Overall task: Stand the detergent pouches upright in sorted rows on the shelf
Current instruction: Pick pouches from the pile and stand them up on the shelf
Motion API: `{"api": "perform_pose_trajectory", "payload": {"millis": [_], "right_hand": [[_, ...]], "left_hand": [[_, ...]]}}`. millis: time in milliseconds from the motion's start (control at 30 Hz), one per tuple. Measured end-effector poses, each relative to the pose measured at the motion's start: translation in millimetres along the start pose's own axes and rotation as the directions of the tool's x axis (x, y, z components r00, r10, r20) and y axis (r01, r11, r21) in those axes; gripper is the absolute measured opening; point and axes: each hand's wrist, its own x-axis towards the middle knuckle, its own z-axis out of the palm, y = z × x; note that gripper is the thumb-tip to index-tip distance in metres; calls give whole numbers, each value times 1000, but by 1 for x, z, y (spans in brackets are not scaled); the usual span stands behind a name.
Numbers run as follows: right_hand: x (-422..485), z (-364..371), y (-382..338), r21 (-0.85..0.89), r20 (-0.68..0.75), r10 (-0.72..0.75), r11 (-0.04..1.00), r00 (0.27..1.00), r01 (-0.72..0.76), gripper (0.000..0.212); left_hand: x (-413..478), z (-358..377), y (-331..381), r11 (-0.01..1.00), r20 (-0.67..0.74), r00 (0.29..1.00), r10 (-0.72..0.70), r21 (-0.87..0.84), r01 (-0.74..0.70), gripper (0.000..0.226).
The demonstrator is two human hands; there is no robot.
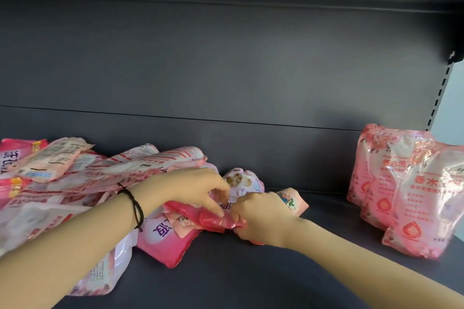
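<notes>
At six o'clock, left hand (200,190) and right hand (261,218) pinched the pink pouch (163,246); pulling it might spill the nine-o'clock heap (75,173) overlapping it.

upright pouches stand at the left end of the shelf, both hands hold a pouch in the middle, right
No: the head view shows the upright pouches at the right end of the shelf; left hand and right hand hold a pouch in the middle.

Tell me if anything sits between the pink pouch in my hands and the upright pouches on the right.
Only a pale flowered pouch lying flat just beyond your right hand. Past it, the dark shelf shows bare up to the upright pouches. Lifting the pink pouch should clear it.
</notes>
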Motion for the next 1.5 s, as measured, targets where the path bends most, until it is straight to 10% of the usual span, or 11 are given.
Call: {"api": "perform_pose_trajectory", "payload": {"millis": [233,467,733,1100,1233,1367,1500], "right_hand": [[-8,-1,11,2,3,21,1000,1000,-21,23],[-10,5,12,158,-5,77,985,997,-75,15],[-9,-39,37,137,-132,136,984,982,-118,13],[7,-57,86,559,-509,495,813,704,-167,22],[2,-34,90,844,-285,691,509,665,-167,22],[9,-25,88,988,-112,770,155,628,-15,10],[22,-37,81,995,-82,808,38,584,87,12]], "left_hand": [[4,-17,2,985,-15,999,-51,-167,48,23],[2,14,13,960,13,1000,-4,279,1,46],[-1,-9,18,998,-217,975,-47,-41,39,10],[53,-48,20,907,-682,669,-296,-421,-28,10],[62,-41,12,762,-673,570,-471,-636,-121,8],[66,-25,8,513,-506,634,-585,-836,-194,7],[66,-24,7,443,-497,591,-636,-862,-247,11]]}}
